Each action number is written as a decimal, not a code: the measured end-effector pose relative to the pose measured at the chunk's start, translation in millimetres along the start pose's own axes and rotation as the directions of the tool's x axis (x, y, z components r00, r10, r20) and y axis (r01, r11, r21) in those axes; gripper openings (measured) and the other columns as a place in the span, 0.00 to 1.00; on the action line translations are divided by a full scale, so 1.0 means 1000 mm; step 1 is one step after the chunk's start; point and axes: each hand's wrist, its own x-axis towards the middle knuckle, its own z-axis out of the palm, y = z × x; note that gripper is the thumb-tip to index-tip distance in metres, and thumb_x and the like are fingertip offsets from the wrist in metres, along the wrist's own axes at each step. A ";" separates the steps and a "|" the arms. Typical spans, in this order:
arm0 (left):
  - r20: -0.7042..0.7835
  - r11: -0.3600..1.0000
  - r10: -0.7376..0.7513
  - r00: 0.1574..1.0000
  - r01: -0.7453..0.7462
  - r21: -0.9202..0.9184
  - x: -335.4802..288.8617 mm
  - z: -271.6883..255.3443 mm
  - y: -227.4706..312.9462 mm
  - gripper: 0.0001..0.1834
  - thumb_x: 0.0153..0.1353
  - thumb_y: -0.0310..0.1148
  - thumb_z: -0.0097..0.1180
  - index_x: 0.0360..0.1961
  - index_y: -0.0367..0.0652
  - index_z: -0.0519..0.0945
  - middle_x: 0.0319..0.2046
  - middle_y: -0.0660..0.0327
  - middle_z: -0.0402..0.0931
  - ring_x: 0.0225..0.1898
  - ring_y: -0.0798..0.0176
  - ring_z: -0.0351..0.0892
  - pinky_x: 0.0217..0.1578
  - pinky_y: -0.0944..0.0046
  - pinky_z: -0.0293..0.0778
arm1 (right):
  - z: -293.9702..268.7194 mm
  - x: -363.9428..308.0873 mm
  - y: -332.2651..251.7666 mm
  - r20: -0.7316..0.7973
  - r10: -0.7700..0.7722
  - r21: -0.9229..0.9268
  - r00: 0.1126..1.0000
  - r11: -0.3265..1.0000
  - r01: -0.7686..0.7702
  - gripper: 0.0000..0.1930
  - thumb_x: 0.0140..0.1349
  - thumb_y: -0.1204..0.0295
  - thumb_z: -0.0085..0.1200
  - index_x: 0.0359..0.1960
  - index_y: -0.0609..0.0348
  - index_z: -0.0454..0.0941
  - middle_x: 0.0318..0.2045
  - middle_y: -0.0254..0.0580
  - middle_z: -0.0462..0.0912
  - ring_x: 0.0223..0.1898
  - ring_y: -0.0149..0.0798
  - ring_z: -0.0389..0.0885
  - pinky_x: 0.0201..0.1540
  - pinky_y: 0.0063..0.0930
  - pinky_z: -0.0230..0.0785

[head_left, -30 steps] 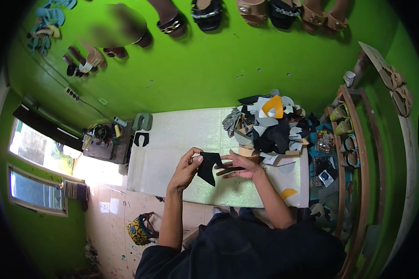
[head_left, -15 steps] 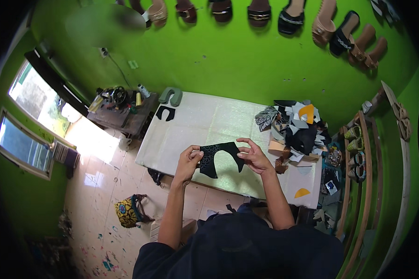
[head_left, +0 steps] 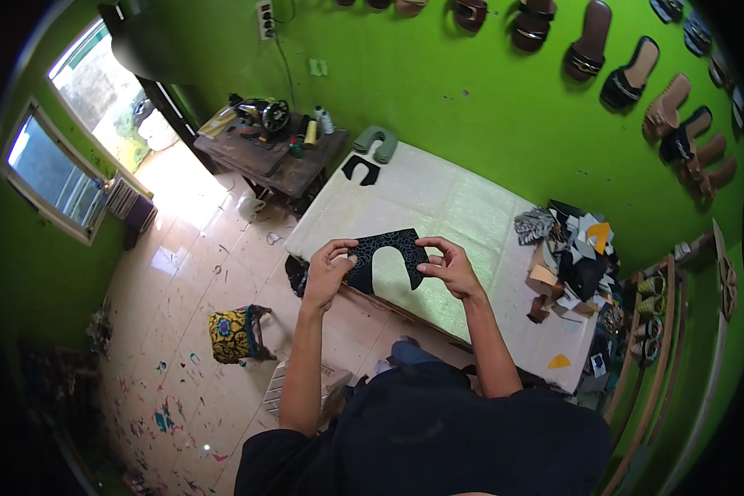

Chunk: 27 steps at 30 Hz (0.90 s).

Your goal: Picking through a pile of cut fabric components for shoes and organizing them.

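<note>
Between both hands I hold up a black, arch-shaped shoe upper piece [head_left: 394, 240] with a fine pale line pattern. My left hand [head_left: 328, 270] pinches its left side between thumb and fingers. On its right side, my right hand [head_left: 450, 268] grips the edge the same way. The piece hangs above the near left edge of the white-covered table [head_left: 463, 223]. At that table's far left corner lie a smaller black arch-shaped piece [head_left: 360, 170] and a stack of grey-green arch-shaped pieces [head_left: 377, 145].
A heap of scraps [head_left: 583, 260] covers the table's right end, near a yellow half-round piece [head_left: 560, 361]. A sewing machine [head_left: 266, 114] stands on a small table at the far left. A patterned stool [head_left: 230, 335] is on the floor. Sandals [head_left: 587, 41] hang on the green wall.
My view has turned toward the left, so the table and wall appear shifted right. The black piece now faces me flatter, its pattern showing across more of it. Both hands still hold it.
</note>
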 end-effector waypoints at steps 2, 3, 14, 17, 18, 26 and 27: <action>-0.024 0.999 0.016 1.000 -0.017 -0.047 -0.001 -0.013 0.010 0.16 0.59 0.17 0.56 0.49 0.35 0.79 0.41 0.64 0.78 0.38 0.78 0.74 0.42 0.77 0.70 | 0.012 0.020 0.006 0.023 0.009 -0.016 1.000 1.000 -0.008 0.26 0.53 0.88 0.63 0.56 0.65 0.74 0.54 0.42 0.75 0.43 0.30 0.81 0.46 0.22 0.80; -0.035 0.999 0.020 0.999 -0.021 -0.041 0.003 -0.021 0.009 0.16 0.59 0.17 0.56 0.49 0.35 0.79 0.41 0.64 0.78 0.38 0.78 0.74 0.42 0.77 0.70 | 0.017 0.031 0.008 0.035 0.008 -0.011 0.999 1.000 -0.008 0.26 0.53 0.88 0.63 0.56 0.65 0.74 0.54 0.42 0.75 0.43 0.30 0.81 0.46 0.22 0.80; -0.065 0.990 -0.042 0.997 0.050 0.132 0.097 -0.115 -0.004 0.22 0.56 0.13 0.55 0.54 0.34 0.78 0.34 0.68 0.79 0.33 0.78 0.76 0.35 0.77 0.73 | 0.047 0.154 0.051 -0.013 0.032 -0.072 0.999 0.997 -0.033 0.26 0.53 0.88 0.61 0.56 0.63 0.76 0.49 0.36 0.80 0.38 0.22 0.80 0.40 0.16 0.74; -0.012 0.977 -0.062 0.998 0.063 0.205 0.123 -0.132 -0.003 0.24 0.55 0.13 0.54 0.55 0.34 0.77 0.37 0.65 0.79 0.36 0.76 0.76 0.38 0.74 0.76 | 0.049 0.178 0.061 -0.032 0.071 -0.173 0.997 0.982 -0.076 0.26 0.53 0.86 0.62 0.56 0.59 0.77 0.49 0.33 0.81 0.33 0.20 0.76 0.37 0.15 0.71; -0.045 0.977 -0.052 0.998 0.060 0.203 0.129 -0.136 -0.006 0.24 0.54 0.13 0.54 0.55 0.34 0.77 0.37 0.65 0.79 0.35 0.76 0.76 0.38 0.74 0.76 | 0.051 0.182 0.065 -0.042 0.067 -0.193 0.997 0.978 -0.074 0.26 0.53 0.86 0.62 0.56 0.58 0.77 0.48 0.31 0.81 0.32 0.19 0.75 0.37 0.15 0.70; 0.058 0.932 -0.206 0.977 0.178 0.315 0.180 -0.167 -0.016 0.24 0.54 0.15 0.56 0.54 0.37 0.79 0.50 0.61 0.78 0.39 0.73 0.77 0.37 0.73 0.76 | 0.047 0.205 0.088 -0.154 0.131 -0.253 0.979 0.953 -0.168 0.26 0.52 0.85 0.62 0.55 0.55 0.78 0.50 0.30 0.80 0.31 0.21 0.74 0.38 0.18 0.70; 0.068 0.943 -0.206 0.976 0.179 0.280 0.187 -0.167 -0.015 0.24 0.54 0.15 0.56 0.54 0.36 0.79 0.40 0.64 0.77 0.35 0.76 0.76 0.38 0.73 0.78 | 0.048 0.208 0.092 -0.180 0.122 -0.262 0.976 0.950 -0.167 0.26 0.52 0.84 0.63 0.55 0.54 0.78 0.50 0.31 0.80 0.32 0.21 0.75 0.37 0.18 0.70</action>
